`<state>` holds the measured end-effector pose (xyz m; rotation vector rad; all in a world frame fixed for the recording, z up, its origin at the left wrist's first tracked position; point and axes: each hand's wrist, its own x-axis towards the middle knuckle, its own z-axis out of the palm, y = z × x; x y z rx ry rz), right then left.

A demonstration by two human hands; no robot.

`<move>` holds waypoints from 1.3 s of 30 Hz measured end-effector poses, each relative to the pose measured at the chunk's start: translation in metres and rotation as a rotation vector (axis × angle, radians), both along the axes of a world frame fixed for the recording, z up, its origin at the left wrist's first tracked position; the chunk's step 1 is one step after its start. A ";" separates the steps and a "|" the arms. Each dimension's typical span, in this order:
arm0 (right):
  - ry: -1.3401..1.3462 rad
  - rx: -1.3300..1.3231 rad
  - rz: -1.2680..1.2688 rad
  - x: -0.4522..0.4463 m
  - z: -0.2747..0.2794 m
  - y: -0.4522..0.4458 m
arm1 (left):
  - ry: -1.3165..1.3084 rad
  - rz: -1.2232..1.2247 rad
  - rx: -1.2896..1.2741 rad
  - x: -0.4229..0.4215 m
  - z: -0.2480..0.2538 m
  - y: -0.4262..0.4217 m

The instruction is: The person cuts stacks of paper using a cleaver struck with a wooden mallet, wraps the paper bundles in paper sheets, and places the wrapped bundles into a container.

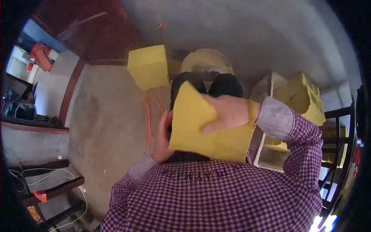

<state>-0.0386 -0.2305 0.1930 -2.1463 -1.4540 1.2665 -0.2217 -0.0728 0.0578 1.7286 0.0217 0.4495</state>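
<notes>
A folded sheet of stiff yellow paper (193, 131) lies across my lap, its upper left corner raised to a point. My left hand (163, 140) holds it by the left edge, with some of the fingers hidden behind the paper. From the right, my right hand (228, 112) reaches over the top and grips the raised flap, the thumb on the front face. A crease runs down the middle of the sheet. Dark-clad knees (226, 86) show just beyond it.
Ahead to the left, a yellow box-shaped piece (148, 67) sits above hanging red strings (148, 120). More yellow paper pieces (299, 94) are stacked at the right, beside a dark slatted chair (336, 145). A dark wooden rack with white cable (54, 189) stands at the lower left.
</notes>
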 end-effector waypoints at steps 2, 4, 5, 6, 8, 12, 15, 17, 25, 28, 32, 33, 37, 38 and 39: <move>0.244 0.308 -0.254 0.008 -0.027 -0.020 | 0.017 -0.059 0.063 0.036 0.023 0.012; 0.478 0.626 -0.507 0.015 -0.041 -0.037 | -0.030 -0.142 0.171 0.088 0.053 0.025; 0.646 0.727 -0.739 0.019 -0.043 -0.045 | -0.095 -0.162 0.213 0.118 0.069 0.025; 0.819 0.822 -0.977 0.020 -0.047 -0.049 | -0.208 -0.086 0.398 0.147 0.082 0.025; 0.941 1.011 -1.042 0.029 -0.066 -0.050 | -0.341 -0.006 0.589 0.203 0.095 0.017; 1.029 1.402 -1.289 0.051 -0.107 -0.032 | 0.065 -0.339 -0.583 0.255 0.019 0.028; 1.123 1.501 -1.301 0.066 -0.115 -0.020 | 0.099 -0.472 -0.909 0.206 0.001 0.006; 1.203 1.499 -1.402 0.072 -0.103 -0.011 | 0.315 -0.490 -1.369 0.169 0.009 -0.010; 0.917 1.796 -1.408 0.124 -0.106 0.031 | 0.092 -0.477 -1.112 0.215 0.057 0.008; 0.838 1.789 -1.292 0.138 -0.091 0.025 | -0.024 -0.746 -1.403 0.246 0.049 0.037; 1.024 1.411 -1.087 0.186 -0.091 -0.022 | 0.071 -0.465 -1.267 0.283 0.050 0.079; 0.925 1.282 -1.165 0.196 -0.093 -0.026 | 0.112 -0.430 -1.103 0.295 0.039 0.094; 0.760 0.849 -1.117 0.218 -0.138 -0.029 | 0.268 -0.351 -0.808 0.336 -0.026 0.116; 0.830 0.830 -1.106 0.229 -0.168 -0.029 | 0.383 -0.321 -0.940 0.344 -0.033 0.117; 0.898 0.810 -1.093 0.237 -0.185 -0.028 | 0.385 -0.320 -0.941 0.350 -0.037 0.115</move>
